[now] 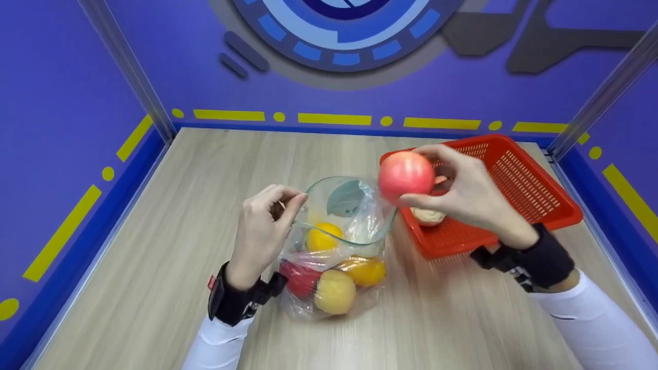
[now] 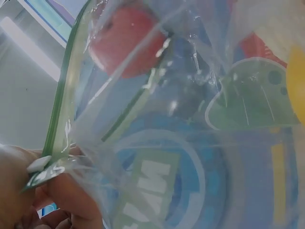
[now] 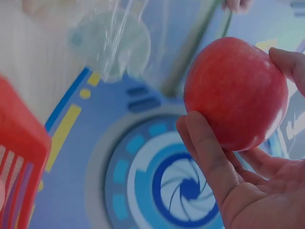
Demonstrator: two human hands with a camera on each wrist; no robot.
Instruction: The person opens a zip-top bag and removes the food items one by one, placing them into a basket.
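Note:
My left hand (image 1: 262,226) pinches the green-edged rim of a clear zip bag (image 1: 370,226) between thumb and forefinger, and the bag's mouth gapes wide. Inside the bag lie a round orange-yellow fruit (image 1: 324,237), a red fruit (image 1: 299,280), a pale yellow fruit (image 1: 335,294) and a longer yellow-orange fruit (image 1: 367,271). In my right hand (image 1: 465,192) is a red apple (image 1: 406,174), gripped by thumb and fingertips beside the right edge of the bag's mouth. The right wrist view shows the apple (image 3: 236,93) with fingers around its lower side.
A red plastic basket (image 1: 565,213) with slotted walls stands on the right of the wooden table (image 1: 221,164). It holds a pale, ribbed item (image 1: 427,217), partly hidden by my right hand. Blue printed walls (image 1: 329,97) enclose the back and sides.

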